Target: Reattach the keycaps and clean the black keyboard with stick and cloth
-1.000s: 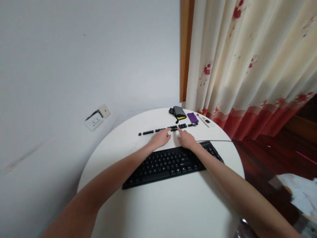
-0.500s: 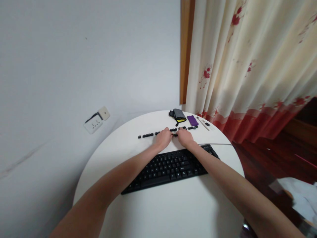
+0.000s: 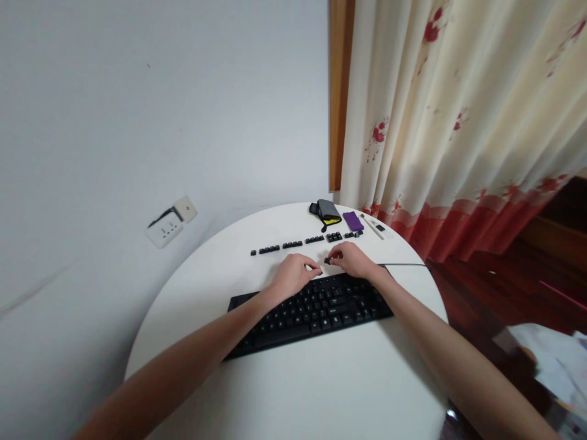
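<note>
A black keyboard [image 3: 316, 333] lies at a slant on the white round table [image 3: 293, 391], with both forearms reaching over it. Just above its back edge, my left hand [image 3: 292, 275] pinches a small dark piece at the fingertips, which looks like a keycap [image 3: 321, 272]. Close by on the right, my right hand [image 3: 352, 259] holds a black keycap [image 3: 327, 261] between thumb and fingers. Beyond both hands, a row of loose black keycaps [image 3: 292, 244] stretches across the table in small groups. My left forearm hides part of the keyboard.
At the back of the table are a grey and yellow cloth item [image 3: 329, 210], a purple cloth [image 3: 353, 221] and a thin brush-like tool [image 3: 373, 227]. A cable [image 3: 406, 264] runs right from the keyboard. A wall socket [image 3: 165, 230] and a curtain [image 3: 413, 153] border the table.
Both hands have drawn back from the keycap row toward the keyboard, each with a small black piece at its fingertips. More of the row now shows. The view has shifted slightly.
</note>
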